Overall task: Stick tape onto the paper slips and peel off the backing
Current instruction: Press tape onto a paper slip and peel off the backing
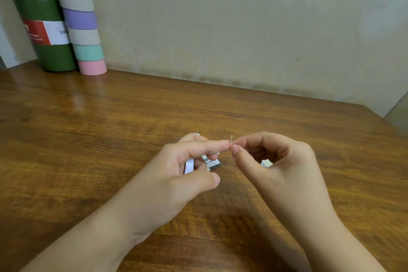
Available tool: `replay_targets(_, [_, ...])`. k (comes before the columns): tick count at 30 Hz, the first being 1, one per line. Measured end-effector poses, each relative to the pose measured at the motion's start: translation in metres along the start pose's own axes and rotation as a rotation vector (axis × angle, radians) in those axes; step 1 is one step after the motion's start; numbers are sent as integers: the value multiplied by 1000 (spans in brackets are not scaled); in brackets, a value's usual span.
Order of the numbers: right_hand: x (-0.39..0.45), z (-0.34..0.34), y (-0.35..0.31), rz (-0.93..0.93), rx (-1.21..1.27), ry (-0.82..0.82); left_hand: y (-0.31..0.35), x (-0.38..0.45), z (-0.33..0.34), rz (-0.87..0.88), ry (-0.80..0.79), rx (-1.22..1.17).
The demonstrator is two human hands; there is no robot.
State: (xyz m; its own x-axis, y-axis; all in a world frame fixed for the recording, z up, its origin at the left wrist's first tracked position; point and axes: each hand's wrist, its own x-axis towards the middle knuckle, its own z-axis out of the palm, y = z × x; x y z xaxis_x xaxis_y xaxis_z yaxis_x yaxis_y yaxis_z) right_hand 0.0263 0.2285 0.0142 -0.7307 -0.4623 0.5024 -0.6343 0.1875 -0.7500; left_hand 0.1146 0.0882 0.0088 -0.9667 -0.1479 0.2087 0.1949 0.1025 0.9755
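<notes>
Far left, against the wall: green vacuum flask (44, 28) with a red-and-white label, upright on the wooden worktop (110, 121); just beside it on the right, a leaning stack of pastel cups (81, 24) in mint, grey, purple and pink bands, touching the flask. Centre: left hand (176, 174) is curled, its lower fingers closed round a white tape roll (189, 165), index finger stretched right. A small printed paper slip (212, 162) shows under that hand; can't tell if it's held or lying on the worktop. At the left index tip a thin white sliver, the tape backing (231, 139), sticks up, pinched between thumb and index of the right hand (282, 161). The two hands meet fingertip to fingertip there. Right hand's other fingers are loosely curled, with a bit of pale paper (266, 163) visible through the gap below the palm, too hidden to identify. Both hands hover just above the worktop, mid-front.
</notes>
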Motion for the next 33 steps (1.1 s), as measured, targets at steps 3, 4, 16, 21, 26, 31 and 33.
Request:
replay_targets(3, [0, 0, 0, -22, -23, 10, -1, 1, -1, -5, -2, -5])
replay_targets(4, [0, 0, 0, -28, -28, 12, -1, 1, -1, -8, -2, -13])
replay_targets(16, [1, -2, -5, 85, 110, -19, 0, 1, -6, -23, -55, -73])
replay_targets(21, [4, -5, -8, 208, 320, -62, -2, 2, -8, 0, -61, -137])
replay_targets(26, [2, -2, -4, 104, 209, -28, -2, 0, -7, 22, -77, -65])
replay_targets(31, [-1, 1, 5, -193, -170, 116, -2, -1, -3, 44, -73, 70])
replay_targets(33, [-1, 2, 6, -235, -230, 135, -3, -1, -4, 41, -72, 97])
